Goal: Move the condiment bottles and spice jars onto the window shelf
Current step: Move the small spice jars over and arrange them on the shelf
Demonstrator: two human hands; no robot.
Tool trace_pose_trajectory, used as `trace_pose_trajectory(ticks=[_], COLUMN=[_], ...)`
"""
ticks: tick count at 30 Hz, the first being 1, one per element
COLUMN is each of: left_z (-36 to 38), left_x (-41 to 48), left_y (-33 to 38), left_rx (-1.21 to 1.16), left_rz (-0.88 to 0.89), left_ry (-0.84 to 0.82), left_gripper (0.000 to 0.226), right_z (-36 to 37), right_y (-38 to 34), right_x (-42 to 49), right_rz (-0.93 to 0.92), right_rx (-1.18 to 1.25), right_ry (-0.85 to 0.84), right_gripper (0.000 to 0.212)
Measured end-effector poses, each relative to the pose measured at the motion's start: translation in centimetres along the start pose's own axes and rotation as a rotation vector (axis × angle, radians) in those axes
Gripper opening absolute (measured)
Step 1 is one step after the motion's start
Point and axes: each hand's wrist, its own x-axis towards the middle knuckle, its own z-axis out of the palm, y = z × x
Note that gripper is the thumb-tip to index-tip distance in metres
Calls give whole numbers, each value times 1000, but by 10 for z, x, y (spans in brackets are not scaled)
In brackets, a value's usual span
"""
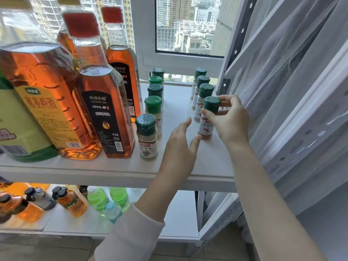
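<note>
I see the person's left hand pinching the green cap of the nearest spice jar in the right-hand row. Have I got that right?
Not quite. The head view shows the right hand, not the left, pinching the green cap of the nearest spice jar in the right-hand row. The left hand is open and holds nothing.

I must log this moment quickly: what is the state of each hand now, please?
Left hand: open, fingers relaxed, holding nothing.
Right hand: closed on the spice jar nearest in the right row, gripping it at its top.
</note>
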Motion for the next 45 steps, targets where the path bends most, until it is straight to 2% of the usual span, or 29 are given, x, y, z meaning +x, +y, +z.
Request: trace_pose_trajectory(ticks=[7, 13, 22, 26, 32, 38, 45], left_z=[-7, -18, -63, -83, -101, -126, -159], left_x=[-7, -24, -72, -119, -197, -277, -333], left_y=[1, 3, -2, -20, -89, -173, -273], left_rx=[19, 12, 14, 54, 172, 242, 265], left_rz=[5, 57, 204, 226, 51, -229, -346], left_ry=[11, 3, 92, 91, 83, -9, -52], left_gripper=[54, 53, 42, 39, 37, 37, 34], right_z=[4, -6, -24, -15, 22, 54, 108], right_y=[1, -13, -36, -42, -22, 12, 41], right_x=[-2, -22, -121, -164, -252, -357, -429], right_rz=[-3, 39, 48, 46, 131, 311, 421], right_rx=[-49, -66, -29, -2, 41, -33, -109], right_ry=[-9, -4, 70, 41, -105, -432, -521], right_gripper=[52, 71, 51, 44, 37, 40, 34])
